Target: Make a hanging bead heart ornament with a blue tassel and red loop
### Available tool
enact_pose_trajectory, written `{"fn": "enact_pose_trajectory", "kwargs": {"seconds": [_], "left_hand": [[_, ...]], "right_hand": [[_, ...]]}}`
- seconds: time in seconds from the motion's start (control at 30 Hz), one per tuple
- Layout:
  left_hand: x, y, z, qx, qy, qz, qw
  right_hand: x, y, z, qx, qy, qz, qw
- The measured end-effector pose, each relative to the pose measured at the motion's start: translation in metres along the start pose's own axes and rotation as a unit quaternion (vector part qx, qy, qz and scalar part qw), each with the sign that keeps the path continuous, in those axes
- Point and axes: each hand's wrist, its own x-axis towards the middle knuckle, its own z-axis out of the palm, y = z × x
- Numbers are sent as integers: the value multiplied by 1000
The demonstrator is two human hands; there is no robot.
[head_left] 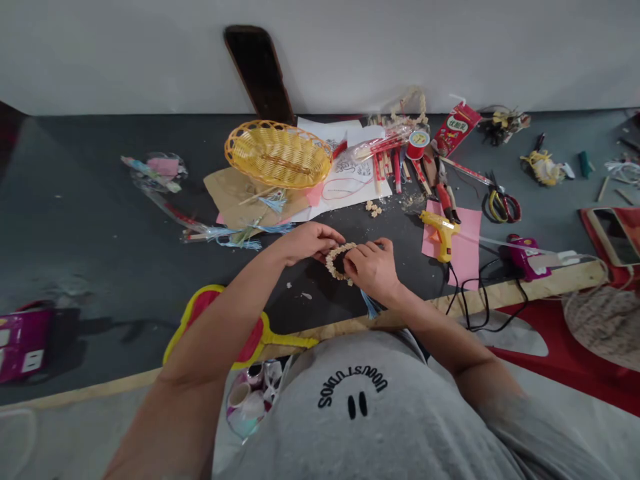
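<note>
1. A yellow basket (278,154) is sitting on brown paper (235,197) near the wall.
2. A yellow glue gun (440,230) is lying on a pink sheet (463,250).
3. Scissors (503,205) are lying to the right of the red sticks (397,170).
4. A red drink carton (456,128) is leaning by a red thread spool (417,143).
5. A pink box (23,340) is sitting far left.
</note>
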Motion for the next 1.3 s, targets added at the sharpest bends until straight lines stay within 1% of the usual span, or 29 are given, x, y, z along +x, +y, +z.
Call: {"fn": "enact_pose_trajectory", "kwargs": {"seconds": [0.13,0.27,0.33,0.43,0.53,0.67,0.83,0.93,1.03,1.17,1.23,1.3], "left_hand": [[1,0,0,-3,-19,11,1000],[2,-2,-3,13,-45,23,999],[4,-2,-5,21,-63,29,997],[6,-3,-9,34,-106,40,993],[9,-3,-12,38,-137,36,989],[11,-2,-14,61,-122,34,990],[8,0,-14,146,-77,51,985],[6,0,-15,194,-63,72,976],[3,0,-15,277,-39,103,954],[-1,0,-14,432,33,160,887],[-3,-1,-12,481,58,168,859],[-5,-4,-11,515,76,172,837]], "right_hand": [[2,-2,1,9,7,29,1000],[2,-2,1,17,16,18,1000],[2,-2,2,17,22,15,1000],[2,-1,5,14,23,15,1000],[2,-1,6,12,26,14,999],[2,-1,5,19,21,19,999],[3,0,2,40,-1,24,999],[2,2,-1,48,-18,20,998],[-1,3,-5,40,-33,9,999],[-6,5,-12,12,-48,-7,999],[-7,6,-14,4,-53,-13,998],[-5,7,-14,9,-61,-12,998]]}}
